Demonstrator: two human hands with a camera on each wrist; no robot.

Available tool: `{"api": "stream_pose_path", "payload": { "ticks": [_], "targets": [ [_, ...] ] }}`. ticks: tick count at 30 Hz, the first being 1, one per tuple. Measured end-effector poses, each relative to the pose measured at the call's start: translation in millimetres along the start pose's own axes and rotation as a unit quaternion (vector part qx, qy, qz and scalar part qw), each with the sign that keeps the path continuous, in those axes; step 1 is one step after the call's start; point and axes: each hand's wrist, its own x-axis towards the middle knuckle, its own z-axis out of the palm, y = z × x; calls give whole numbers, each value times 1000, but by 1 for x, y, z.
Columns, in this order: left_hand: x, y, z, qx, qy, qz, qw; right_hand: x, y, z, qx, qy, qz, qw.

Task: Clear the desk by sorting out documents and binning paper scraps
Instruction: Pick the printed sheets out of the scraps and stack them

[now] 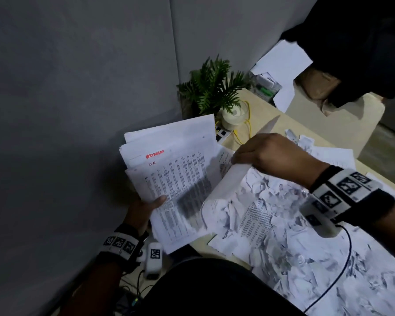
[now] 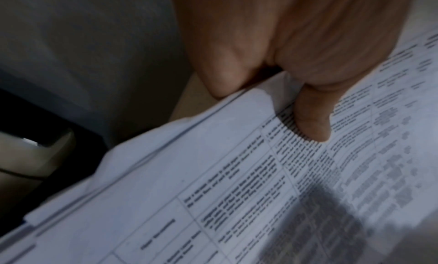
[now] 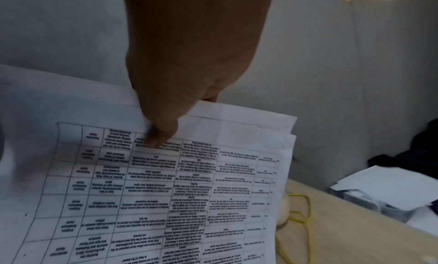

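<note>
A stack of documents (image 1: 169,169) is held up above the left end of the desk (image 1: 267,124), printed tables facing up and red writing on a sheet behind. The left hand (image 1: 144,208) has a closed grip on its lower edge, thumb (image 2: 312,122) pressed on top. The right hand (image 1: 274,153) pinches the right edge of a sheet. Paper scraps (image 1: 283,236) cover the desk beneath it. A potted plant (image 1: 214,87) and yellow cable (image 1: 246,124) stand behind.
</note>
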Motion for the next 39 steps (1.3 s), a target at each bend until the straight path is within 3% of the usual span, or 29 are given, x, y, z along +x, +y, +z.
{"api": "stream_pose_path", "payload": {
  "ticks": [4,7,10,12,15,18,21,24,27,31,33,36,39],
  "targets": [
    [7,0,24,23,3,23,999,-18,6,-12,-7,58,66,996],
    [13,1,34,16,24,28,999,-29,6,-24,42,161,161,973],
    [18,4,34,14,32,30,999,-37,9,-29,122,291,257,913],
    [21,5,32,19,32,31,999,-42,13,-18,166,336,352,858],
    [24,10,30,29,29,40,998,-41,9,10,269,360,462,765],
    [23,20,35,33,3,65,997,-32,-2,44,315,323,505,736],
    [22,32,42,30,-17,83,996,-19,-11,80,387,273,515,715],
    [30,36,47,55,-28,86,994,-9,-15,98,504,252,498,659],
    [38,37,53,80,-27,77,993,-1,-18,101,586,259,460,615],
    [39,42,68,47,-12,67,997,1,-17,103,607,293,489,554],
    [29,54,85,15,-26,70,997,1,-19,99,605,308,486,551],
    [18,64,101,-92,-115,56,987,2,-22,83,603,368,461,537],
    [9,68,109,-105,-88,74,988,-1,-22,69,597,411,438,532]
  ]
}}
